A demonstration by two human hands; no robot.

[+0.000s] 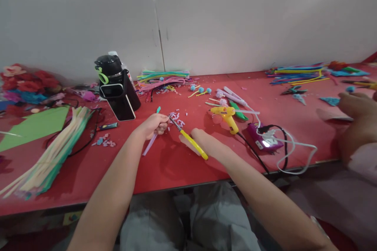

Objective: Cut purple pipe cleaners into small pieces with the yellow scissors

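Observation:
My left hand (pixel 153 124) is closed on a thin lilac pipe cleaner (pixel 149 144) that slants down to the left over the red table (pixel 165 168). My right hand (pixel 196 139) grips yellow-handled scissors (pixel 188 137); their blades point up-left and meet the pipe cleaner just beside my left fingers. Several small lilac cut bits (pixel 176 117) lie on the table just beyond the blades.
A yellow glue gun (pixel 226 116) and a purple power strip (pixel 262 140) with cables lie right of my hands. A black bottle and stand (pixel 118 88), pipe cleaner bundles (pixel 163 76), paper strips (pixel 50 153) and green paper (pixel 35 125) sit left. Another person's hand (pixel 357 111) rests at right.

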